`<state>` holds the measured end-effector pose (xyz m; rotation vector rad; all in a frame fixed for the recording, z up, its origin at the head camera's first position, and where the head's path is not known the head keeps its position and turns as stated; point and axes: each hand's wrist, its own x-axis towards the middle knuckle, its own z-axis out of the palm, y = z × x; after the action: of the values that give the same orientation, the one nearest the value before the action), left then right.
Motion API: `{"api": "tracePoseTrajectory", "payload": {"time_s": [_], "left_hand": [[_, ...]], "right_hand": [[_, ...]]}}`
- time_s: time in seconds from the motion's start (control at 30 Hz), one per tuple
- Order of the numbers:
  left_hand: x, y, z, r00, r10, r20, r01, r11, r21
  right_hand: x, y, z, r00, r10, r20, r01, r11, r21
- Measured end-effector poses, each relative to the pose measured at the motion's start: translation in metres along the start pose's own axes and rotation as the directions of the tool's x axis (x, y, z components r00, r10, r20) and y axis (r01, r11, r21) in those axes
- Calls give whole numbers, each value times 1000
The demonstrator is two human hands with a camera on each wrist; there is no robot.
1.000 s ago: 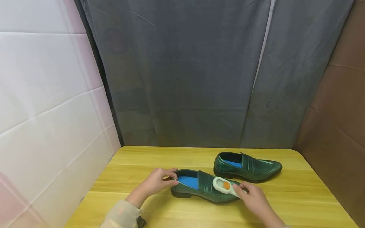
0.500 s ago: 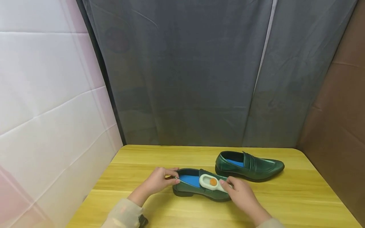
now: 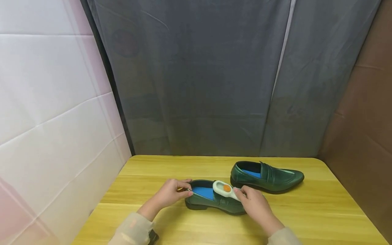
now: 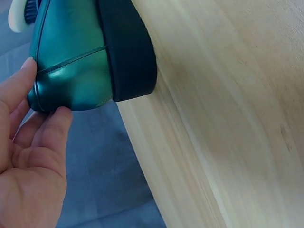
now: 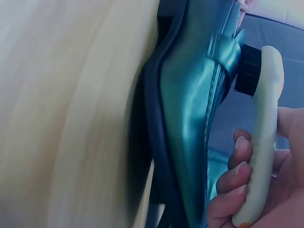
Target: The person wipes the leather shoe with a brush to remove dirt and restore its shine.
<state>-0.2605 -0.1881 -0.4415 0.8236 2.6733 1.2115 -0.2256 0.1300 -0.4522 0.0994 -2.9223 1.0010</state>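
A green leather loafer point(image 3: 200, 201) with a blue insole lies sole-down on the table, toe to the right. My left hand point(image 3: 171, 194) pinches the rim at its heel; in the left wrist view the thumb and fingers sit around the heel back point(image 4: 76, 80). In my right hand point(image 3: 256, 207) is a pale shoe brush point(image 3: 221, 189) with an orange spot, held by its handle. The brush's dark bristles point(image 5: 248, 70) meet the strap across the loafer's upper in the right wrist view. The toe is partly hidden behind the right hand.
A matching green loafer point(image 3: 275, 180) stands behind and to the right, toe also rightward. The wooden table point(image 3: 147, 170) ends at a grey curtain point(image 3: 199, 85), with a white panel point(image 3: 55, 102) on the left and a brown one point(image 3: 364, 112) on the right.
The right hand has drawn the brush leftward along the loafer from near the toe to the strap, then slightly toward the far side. The left hand keeps its hold on the heel.
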Motion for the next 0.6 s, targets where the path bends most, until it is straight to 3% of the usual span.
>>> {"api": "tracePoseTrajectory", "payload": {"time_s": [0.6], "left_hand": [[2,-5,1,1000,-7,4,7,1000,-25]], "right_hand": [[-22,59,-41,993,121,-8,-121,985,-122]]}}
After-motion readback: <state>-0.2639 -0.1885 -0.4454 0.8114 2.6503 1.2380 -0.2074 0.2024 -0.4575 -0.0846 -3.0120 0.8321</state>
